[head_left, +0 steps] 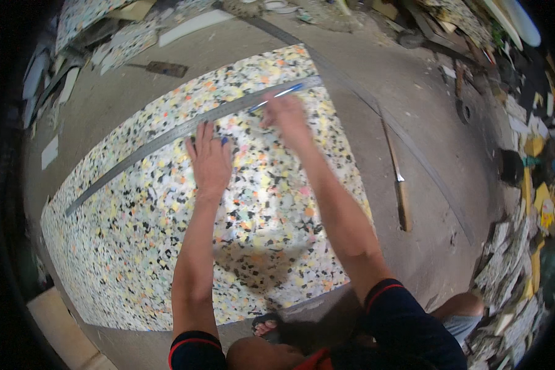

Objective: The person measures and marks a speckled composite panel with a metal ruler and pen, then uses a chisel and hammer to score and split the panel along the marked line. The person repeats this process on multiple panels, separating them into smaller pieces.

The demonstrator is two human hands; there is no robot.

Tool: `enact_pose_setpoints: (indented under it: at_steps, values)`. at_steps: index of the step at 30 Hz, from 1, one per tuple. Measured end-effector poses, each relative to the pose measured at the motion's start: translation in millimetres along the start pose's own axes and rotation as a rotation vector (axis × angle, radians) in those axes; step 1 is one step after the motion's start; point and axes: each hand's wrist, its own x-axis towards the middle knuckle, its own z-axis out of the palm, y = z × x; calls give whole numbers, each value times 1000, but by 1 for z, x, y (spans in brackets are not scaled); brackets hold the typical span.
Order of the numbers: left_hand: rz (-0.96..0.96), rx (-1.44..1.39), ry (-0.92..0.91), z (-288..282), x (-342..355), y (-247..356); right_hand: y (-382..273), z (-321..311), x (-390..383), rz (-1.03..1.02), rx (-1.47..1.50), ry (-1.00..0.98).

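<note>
Ruler: the long grey metal ruler (pixel 166 136) lies flat on the wide speckled, multicoloured foam sheet (pixel 148 246), just beyond my fingertips, near the sheet's far edge.
Long axis: crosswise to my body, from near the sheet's left side up to its right edge, the right end farther from me.
Left hand: my bare left hand (pixel 211 163) is flat, fingers spread and grasping nothing, their tips at the ruler's near edge around mid-length.
Right hand: my bare right hand (pixel 283 117), blurred, pinches the slim blue-and-white pen (pixel 288 91) close to the ruler's right end.
Pen to ruler: slanted roughly along it, upper end over the metal; I cannot tell whether either end touches the foam.
Nearer hand: both are close; right has the right end, left the middle.
Knife: the wooden-handled, long-bladed knife (pixel 403 206) lies right of the sheet, well apart from either hand.
</note>
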Motion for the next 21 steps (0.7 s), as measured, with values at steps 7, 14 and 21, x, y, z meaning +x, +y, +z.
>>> enact_pose_setpoints:
  at_steps: [7,14,21]
  values:
    - [-107,-17,-89,-2,7,0,-52,-50,74,-238,-211,-274]
    - [-142,-25,-80,-1,3,-3,-33,-25,101,-104,-398,-339]
    - [-160,-41,-146,-6,11,4,-32,-31,91,-125,-331,-292]
